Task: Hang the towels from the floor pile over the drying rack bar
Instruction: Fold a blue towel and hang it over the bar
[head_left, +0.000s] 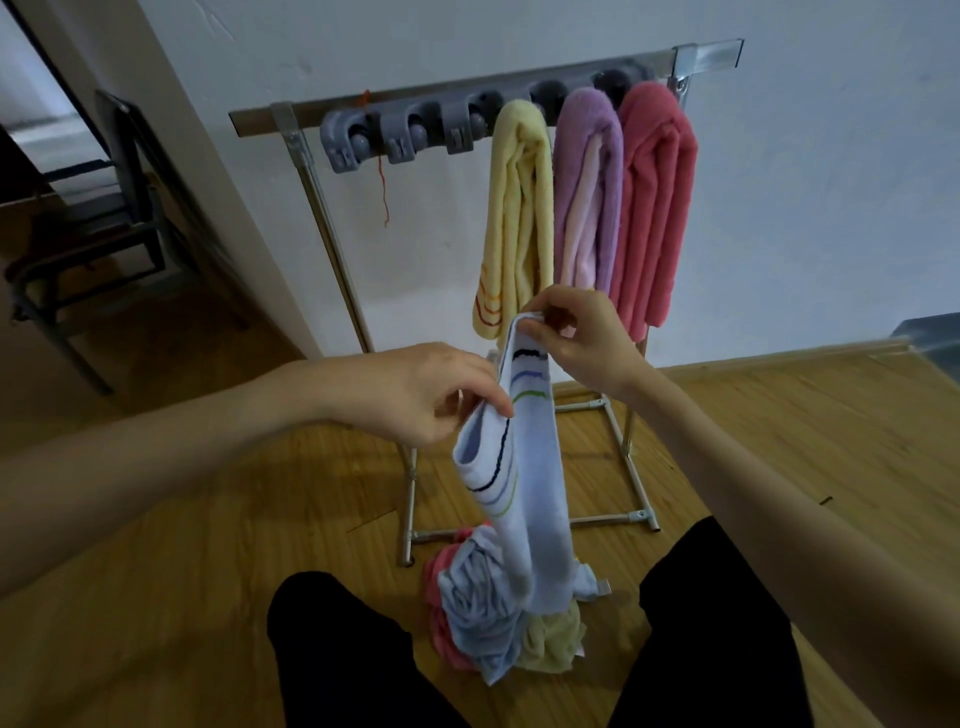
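Note:
A pale blue towel (535, 493) with dark, blue and green stripes hangs between my hands in front of the rack. My right hand (576, 338) pinches its top edge. Lower and to the left, my left hand (421, 395) pinches a fold of the same towel. Its bottom end trails into the floor pile (488, 623) of pink, light blue and yellow towels between my legs. The drying rack bar (363, 104) runs across the top of the metal rack, with a yellow towel (514, 218), a purple towel (592, 187) and a pink towel (654, 202) draped over its right half.
A grey row of clips (405, 135) sits on the bar's left half, with a red thread dangling. The rack's metal base frame (613, 519) lies on the wooden floor. A dark chair (88, 223) stands at the left beyond a white wall corner.

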